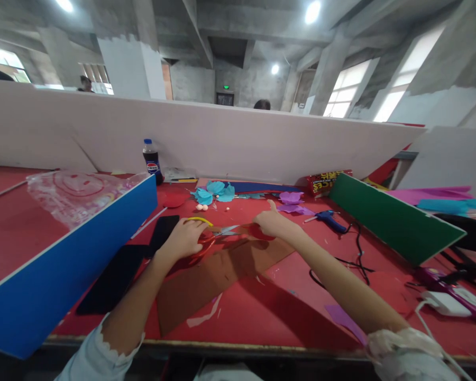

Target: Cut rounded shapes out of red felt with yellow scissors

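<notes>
My left hand [184,238] is closed at the handles of a pair of scissors [228,230], one handle yellow and the other orange-red. The blades point right, toward my right hand [276,221]. Those right fingers are closed on the end of a narrow brown paper strip [245,229], which runs beside the blades; whether the blades bite into it I cannot tell. Below both hands lies a larger brown paper sheet [206,283], slanting across the red table [262,312], with shadows of my hands on it.
A blue panel [83,259] stands left, a green panel [392,217] right. Teal paper petals [214,192], purple petals [291,198] and a cola bottle [152,161] lie or stand toward the back. A blue glue gun [331,219] with black cord lies right; dark flat pads [115,278] lie left.
</notes>
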{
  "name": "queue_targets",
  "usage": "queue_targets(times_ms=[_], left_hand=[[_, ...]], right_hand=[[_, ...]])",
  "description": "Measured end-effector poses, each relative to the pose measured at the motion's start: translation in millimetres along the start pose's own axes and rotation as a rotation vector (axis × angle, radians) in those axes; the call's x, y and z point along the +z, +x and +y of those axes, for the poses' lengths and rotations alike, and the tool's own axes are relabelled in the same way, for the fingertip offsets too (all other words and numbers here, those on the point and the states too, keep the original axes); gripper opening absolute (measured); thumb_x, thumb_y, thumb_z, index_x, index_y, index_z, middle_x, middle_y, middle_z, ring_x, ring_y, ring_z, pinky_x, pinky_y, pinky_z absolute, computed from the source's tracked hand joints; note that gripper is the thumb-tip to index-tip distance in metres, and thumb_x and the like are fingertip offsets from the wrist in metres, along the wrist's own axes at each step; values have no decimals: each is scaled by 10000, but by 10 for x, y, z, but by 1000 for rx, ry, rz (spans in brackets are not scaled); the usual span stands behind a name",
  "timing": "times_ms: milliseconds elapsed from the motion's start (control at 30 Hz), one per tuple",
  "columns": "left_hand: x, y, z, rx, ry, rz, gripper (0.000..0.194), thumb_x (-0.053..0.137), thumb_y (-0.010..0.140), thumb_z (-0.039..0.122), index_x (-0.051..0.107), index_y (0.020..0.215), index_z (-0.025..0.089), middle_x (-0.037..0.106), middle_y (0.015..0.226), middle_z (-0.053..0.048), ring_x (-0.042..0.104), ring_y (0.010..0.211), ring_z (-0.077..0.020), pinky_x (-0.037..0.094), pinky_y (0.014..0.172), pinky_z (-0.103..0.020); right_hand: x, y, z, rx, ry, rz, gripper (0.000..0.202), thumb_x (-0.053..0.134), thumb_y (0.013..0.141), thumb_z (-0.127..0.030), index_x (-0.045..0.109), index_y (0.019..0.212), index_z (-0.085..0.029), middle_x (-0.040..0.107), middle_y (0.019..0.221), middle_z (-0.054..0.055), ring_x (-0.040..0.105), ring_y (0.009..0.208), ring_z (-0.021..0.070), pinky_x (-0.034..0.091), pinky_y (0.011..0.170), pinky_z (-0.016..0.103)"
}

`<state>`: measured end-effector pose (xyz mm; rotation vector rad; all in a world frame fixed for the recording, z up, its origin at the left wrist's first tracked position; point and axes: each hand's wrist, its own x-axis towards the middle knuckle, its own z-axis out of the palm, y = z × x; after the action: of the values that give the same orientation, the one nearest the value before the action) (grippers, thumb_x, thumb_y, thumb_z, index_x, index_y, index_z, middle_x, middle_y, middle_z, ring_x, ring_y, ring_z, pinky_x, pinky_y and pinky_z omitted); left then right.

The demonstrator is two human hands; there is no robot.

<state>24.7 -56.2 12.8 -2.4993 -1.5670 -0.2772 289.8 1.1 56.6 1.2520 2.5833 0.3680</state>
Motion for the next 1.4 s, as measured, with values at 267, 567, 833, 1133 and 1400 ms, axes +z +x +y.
queue_targets(times_ms=[267, 567, 833, 1133, 1400], left_hand=[[-3, 1, 42, 8, -37, 1, 462, 519, 645, 228, 482, 1106, 211, 555, 1120, -52, 463, 1061, -205, 260, 922, -333], [1, -1, 75, 59, -31, 38, 475, 514, 632, 194, 468, 1105, 199, 567, 1091, -55, 460, 1048, -203, 259, 905, -332], [6, 6, 115, 47, 4, 28, 452, 498, 622, 162, 475, 1073, 184, 564, 1084, -69, 463, 1034, -210, 260, 887, -338], [-7, 6, 128, 41, 9, -26, 428, 497, 661, 191, 469, 1088, 196, 554, 1097, -75, 450, 1053, -213, 245, 889, -338], [14, 18, 108, 68, -11, -34, 424, 509, 668, 199, 477, 1090, 201, 572, 1076, -67, 480, 1011, -202, 258, 870, -325]], right_hand=[[-51, 107, -85, -89, -97, 18, 270, 386, 701, -7, 619, 782, -117, 635, 733, 90, 585, 734, 183, 4, 956, 536], [-85, 124, -197, -109, -136, 53, 231, 406, 729, -34, 620, 769, -110, 633, 739, 93, 580, 734, 183, 59, 958, 543], [-103, 122, -200, -125, -125, 71, 217, 411, 746, -57, 619, 759, -117, 628, 721, 80, 578, 735, 184, 37, 959, 541], [-21, 165, -138, -130, -118, 23, 268, 388, 723, -4, 621, 785, -123, 632, 727, 81, 580, 768, 183, -16, 958, 537], [18, 167, -83, -158, -115, 6, 281, 392, 702, -12, 629, 808, -120, 638, 736, 97, 589, 761, 189, -31, 947, 545]])
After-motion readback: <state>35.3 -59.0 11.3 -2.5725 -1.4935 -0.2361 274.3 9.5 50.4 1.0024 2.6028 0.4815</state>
